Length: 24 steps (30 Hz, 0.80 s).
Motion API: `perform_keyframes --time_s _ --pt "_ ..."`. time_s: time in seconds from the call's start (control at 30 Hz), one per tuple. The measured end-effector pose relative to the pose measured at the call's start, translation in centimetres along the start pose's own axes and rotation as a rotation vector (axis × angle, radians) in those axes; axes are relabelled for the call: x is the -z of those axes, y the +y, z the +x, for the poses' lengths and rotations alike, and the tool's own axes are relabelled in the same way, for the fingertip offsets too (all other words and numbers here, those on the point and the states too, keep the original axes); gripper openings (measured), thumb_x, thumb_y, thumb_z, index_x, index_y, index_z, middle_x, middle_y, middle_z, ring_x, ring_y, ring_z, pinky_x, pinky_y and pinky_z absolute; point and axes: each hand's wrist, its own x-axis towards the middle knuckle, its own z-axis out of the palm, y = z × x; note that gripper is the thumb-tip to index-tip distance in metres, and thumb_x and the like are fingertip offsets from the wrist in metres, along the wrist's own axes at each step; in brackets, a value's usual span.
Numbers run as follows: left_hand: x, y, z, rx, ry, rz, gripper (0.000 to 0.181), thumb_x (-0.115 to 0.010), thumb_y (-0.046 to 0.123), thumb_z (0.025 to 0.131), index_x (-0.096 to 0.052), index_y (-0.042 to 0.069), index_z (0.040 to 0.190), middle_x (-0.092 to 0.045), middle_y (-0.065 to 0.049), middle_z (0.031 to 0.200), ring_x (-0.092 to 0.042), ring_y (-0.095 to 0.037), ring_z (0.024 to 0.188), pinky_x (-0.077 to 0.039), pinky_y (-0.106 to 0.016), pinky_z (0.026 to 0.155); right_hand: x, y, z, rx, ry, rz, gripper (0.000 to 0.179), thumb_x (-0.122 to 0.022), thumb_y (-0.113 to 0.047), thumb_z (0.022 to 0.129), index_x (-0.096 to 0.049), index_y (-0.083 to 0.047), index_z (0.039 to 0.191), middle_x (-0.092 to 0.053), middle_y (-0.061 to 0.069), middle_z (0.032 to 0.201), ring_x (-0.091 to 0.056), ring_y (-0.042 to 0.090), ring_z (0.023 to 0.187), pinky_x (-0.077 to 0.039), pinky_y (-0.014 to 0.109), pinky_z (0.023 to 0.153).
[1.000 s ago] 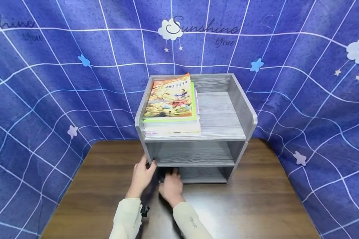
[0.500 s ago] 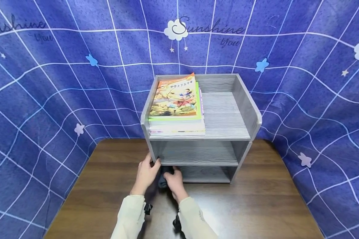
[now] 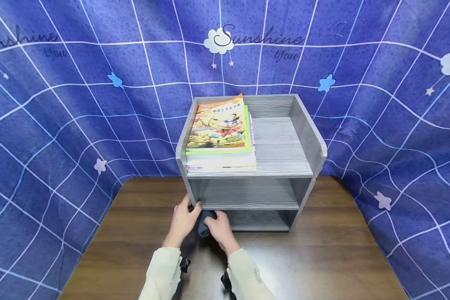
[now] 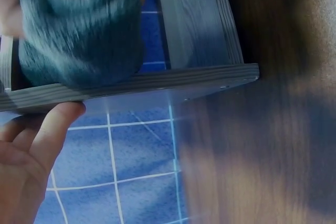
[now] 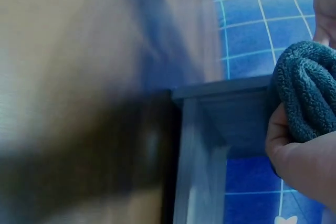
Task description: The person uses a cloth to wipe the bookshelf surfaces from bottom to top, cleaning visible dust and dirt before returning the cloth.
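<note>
A rolled dark teal towel (image 3: 204,229) lies at the left end of the bottom compartment of the grey wooden shelf (image 3: 247,208), its near end sticking out at the front. My right hand (image 3: 220,229) grips the roll from its right side. In the right wrist view the thumb and palm curve against the towel (image 5: 310,93), whose spiral end faces the camera. My left hand (image 3: 181,218) rests against the outside of the shelf's left side panel. In the left wrist view its thumb and fingers (image 4: 55,127) touch that panel (image 4: 157,85); the towel (image 4: 84,35) lies just inside.
A stack of books (image 3: 221,129) fills the left part of the shelf's top level, beside a tall right side wall (image 3: 309,137). The shelf stands on a brown wooden table (image 3: 341,250). Behind hangs a blue patterned cloth (image 3: 142,96).
The right hand has shifted from over the towel to its right side, and the roll's near end now shows in front of the compartment. The left hand stays at the side panel.
</note>
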Motion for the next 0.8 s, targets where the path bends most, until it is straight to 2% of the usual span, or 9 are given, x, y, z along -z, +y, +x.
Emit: perform_keyframes --time_s 0.1,0.23,0.3,0.4,0.47,0.57,0.67,0.8 --pt "-0.2 0.1 -0.1 0.005 0.002 -0.007 0.036 -0.068 0.017 0.093 -0.063 0.011 0.127 -0.073 -0.014 0.112 -0.067 -0.033 0.107 -0.049 -0.051 0.090 0.0 -0.2 0.6 0.008 0.011 -0.034 0.049 -0.060 -0.006 0.078 -0.066 -0.002 0.127 -0.067 0.008 0.116 -0.056 0.015 0.093 -0.046 0.029 0.082" --pt "0.0 0.3 -0.1 0.016 -0.006 -0.013 0.036 -0.068 0.017 0.093 -0.063 0.011 0.128 -0.073 -0.014 0.112 -0.067 -0.034 0.107 -0.049 -0.051 0.091 0.0 -0.2 -0.2 0.041 -0.005 -0.119 0.044 -0.060 -0.006 0.079 -0.066 0.002 0.121 -0.066 0.014 0.109 -0.056 0.019 0.090 -0.046 0.030 0.079" --pt "0.2 0.4 -0.1 0.019 -0.006 -0.010 0.036 -0.068 0.018 0.093 -0.063 0.011 0.128 -0.073 -0.015 0.112 -0.067 -0.034 0.107 -0.049 -0.052 0.091 0.0 -0.4 -1.1 0.067 -0.031 -0.157 0.049 -0.059 -0.006 0.079 -0.063 0.005 0.127 -0.062 0.019 0.115 -0.055 0.023 0.094 -0.046 0.032 0.081" --pt "0.5 0.5 -0.1 0.018 -0.001 0.005 0.037 -0.067 0.018 0.093 -0.063 0.011 0.129 -0.072 -0.015 0.113 -0.067 -0.035 0.108 -0.049 -0.052 0.090 0.1 -0.6 -2.4 0.111 -0.058 -0.190 0.064 -0.059 -0.005 0.080 -0.053 0.001 0.143 -0.054 0.018 0.126 -0.049 0.025 0.104 -0.040 0.032 0.088" --pt "0.6 0.5 -0.1 0.010 0.005 0.012 0.038 -0.066 0.019 0.093 -0.062 0.011 0.130 -0.072 -0.015 0.113 -0.067 -0.035 0.108 -0.049 -0.052 0.090 0.1 -0.7 -2.7 0.126 -0.069 -0.216 0.064 -0.059 -0.005 0.081 -0.053 -0.001 0.145 -0.052 0.017 0.125 -0.049 0.026 0.103 -0.041 0.034 0.089" --pt "0.4 0.6 0.0 -0.006 0.009 0.014 0.038 -0.065 0.020 0.093 -0.062 0.011 0.130 -0.072 -0.014 0.113 -0.067 -0.035 0.108 -0.050 -0.053 0.090 0.1 -0.4 -1.7 0.145 -0.053 -0.302 0.057 -0.057 -0.008 0.085 -0.056 0.001 0.140 -0.057 0.020 0.120 -0.054 0.030 0.102 -0.045 0.039 0.089" --pt "0.2 0.5 0.1 -0.005 -0.002 0.013 0.036 -0.064 0.020 0.094 -0.062 0.012 0.129 -0.073 -0.012 0.114 -0.067 -0.033 0.109 -0.050 -0.051 0.091 0.0 0.6 0.1 0.141 -0.030 -0.370 0.054 -0.055 -0.010 0.087 -0.054 0.010 0.137 -0.061 0.029 0.123 -0.058 0.032 0.106 -0.048 0.044 0.092" --pt "0.1 0.3 0.0 0.016 -0.006 0.004 0.034 -0.065 0.019 0.094 -0.064 0.012 0.127 -0.073 -0.011 0.112 -0.068 -0.030 0.107 -0.051 -0.049 0.089 -0.1 2.3 1.1 0.118 -0.043 -0.369 0.061 -0.055 -0.007 0.086 -0.045 0.017 0.140 -0.059 0.034 0.127 -0.060 0.031 0.103 -0.050 0.044 0.090"
